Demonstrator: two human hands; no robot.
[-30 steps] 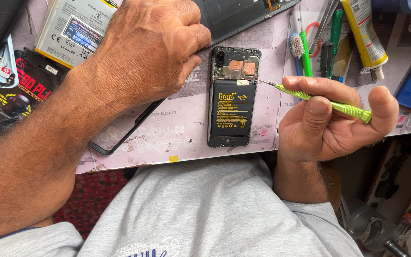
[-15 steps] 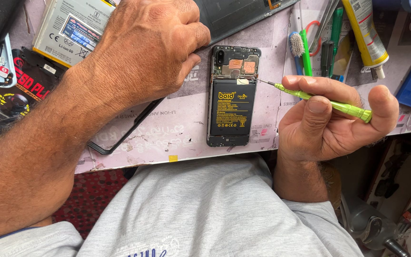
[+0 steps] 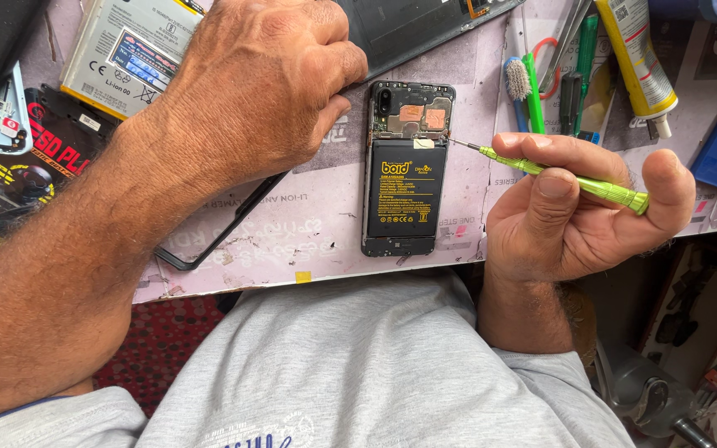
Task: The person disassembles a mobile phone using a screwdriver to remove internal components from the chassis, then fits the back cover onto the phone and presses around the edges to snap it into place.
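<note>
- The right hand (image 3: 578, 211) is clamped around a green screwdriver (image 3: 562, 172), whose tip touches the right edge of the opened phone (image 3: 406, 166) just left of that hand.
- The left hand (image 3: 263, 87) is curled into a loose fist, resting on the tabletop (image 3: 309, 241) just left of the phone; whether it grips anything cannot be told.

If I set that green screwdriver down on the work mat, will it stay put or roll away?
The green screwdriver, held in the right hand, has a slim, round-looking barrel, so it would probably roll if nudged. Its thin metal tip looks stiff but fine, possibly easy to bend. The work mat looks flat and matte, which may slow it a little.
</note>
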